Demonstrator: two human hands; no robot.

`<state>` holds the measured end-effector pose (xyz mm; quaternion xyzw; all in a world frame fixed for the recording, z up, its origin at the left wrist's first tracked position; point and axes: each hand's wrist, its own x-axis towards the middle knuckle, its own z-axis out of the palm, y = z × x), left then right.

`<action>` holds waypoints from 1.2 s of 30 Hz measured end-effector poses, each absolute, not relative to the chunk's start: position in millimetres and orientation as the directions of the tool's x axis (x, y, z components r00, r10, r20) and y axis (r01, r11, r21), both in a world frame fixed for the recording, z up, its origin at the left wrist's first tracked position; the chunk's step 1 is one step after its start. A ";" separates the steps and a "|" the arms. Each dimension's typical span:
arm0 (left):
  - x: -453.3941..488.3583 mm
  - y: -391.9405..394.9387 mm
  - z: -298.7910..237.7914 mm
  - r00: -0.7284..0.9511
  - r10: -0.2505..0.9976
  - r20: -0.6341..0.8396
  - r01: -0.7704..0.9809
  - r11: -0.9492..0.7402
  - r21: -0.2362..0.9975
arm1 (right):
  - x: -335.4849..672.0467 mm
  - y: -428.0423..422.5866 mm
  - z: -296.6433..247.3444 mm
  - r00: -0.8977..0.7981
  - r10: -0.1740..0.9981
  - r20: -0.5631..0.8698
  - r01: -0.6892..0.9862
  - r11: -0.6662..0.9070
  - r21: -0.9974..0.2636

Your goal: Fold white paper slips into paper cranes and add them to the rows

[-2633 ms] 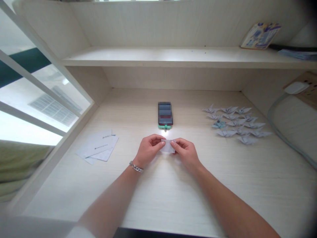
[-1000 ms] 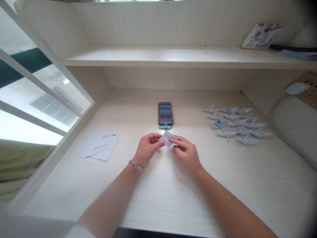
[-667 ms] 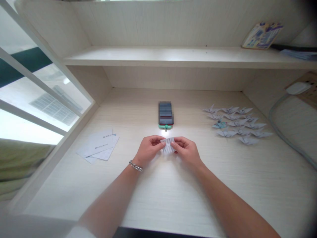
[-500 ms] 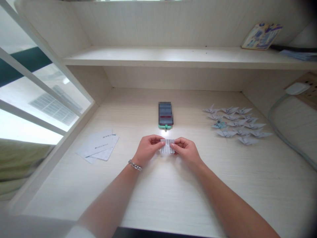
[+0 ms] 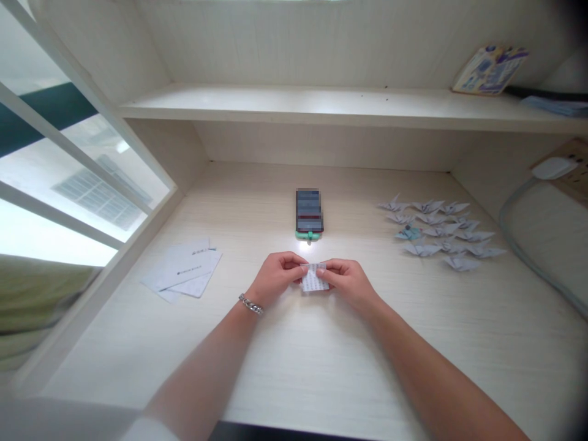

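Note:
A small, squarish piece of printed paper (image 5: 314, 282) is held just above the desk, between my two hands. My left hand (image 5: 278, 274), with a chain bracelet at the wrist, pinches its left edge with thumb and fingers. At the other edge, my right hand (image 5: 351, 282) grips the paper with the thumb on top. The fingertips behind the paper are hidden. Straight ahead of my hands lies a phone (image 5: 309, 211) with a green lower edge and a blurred screen.
Several folded paper cranes (image 5: 441, 231) stand in rows on the right of the desk (image 5: 294, 361). Loose paper sheets (image 5: 190, 272) lie at the left. A shelf (image 5: 294, 101) spans the back, holding a small box (image 5: 490, 69). A cable (image 5: 519, 245) runs down the right side.
The paper has come slightly nearer to me and tilted a little, both hands still gripping it. My right thumb has shifted slightly on it. The view has moved a touch.

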<state>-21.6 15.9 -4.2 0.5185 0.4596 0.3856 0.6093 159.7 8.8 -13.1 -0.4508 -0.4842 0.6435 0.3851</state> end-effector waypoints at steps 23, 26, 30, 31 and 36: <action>-20.6 13.7 0.8 0.308 0.949 -0.066 0.066 0.048 0.997 | 160.2 2.4 -16.5 -0.271 0.918 -0.289 -0.257 -0.359 -0.897; -20.7 13.1 0.9 0.317 0.947 -0.051 0.079 0.027 0.996 | 162.8 1.9 -15.4 -0.304 0.913 -0.272 -0.271 -0.357 -0.894; -20.9 11.7 1.8 0.340 0.940 -0.022 0.139 -0.027 0.990 | 163.9 1.4 -9.2 -0.394 0.877 -0.275 -0.314 -0.409 -0.857; -20.8 11.4 1.7 0.343 0.939 -0.017 0.155 -0.039 0.987 | 163.2 1.4 -7.9 -0.386 0.877 -0.288 -0.318 -0.419 -0.850; -19.3 10.0 0.3 0.341 0.940 -0.014 0.209 -0.062 0.976 | 159.1 0.8 -6.0 -0.309 0.892 -0.331 -0.253 -0.413 -0.875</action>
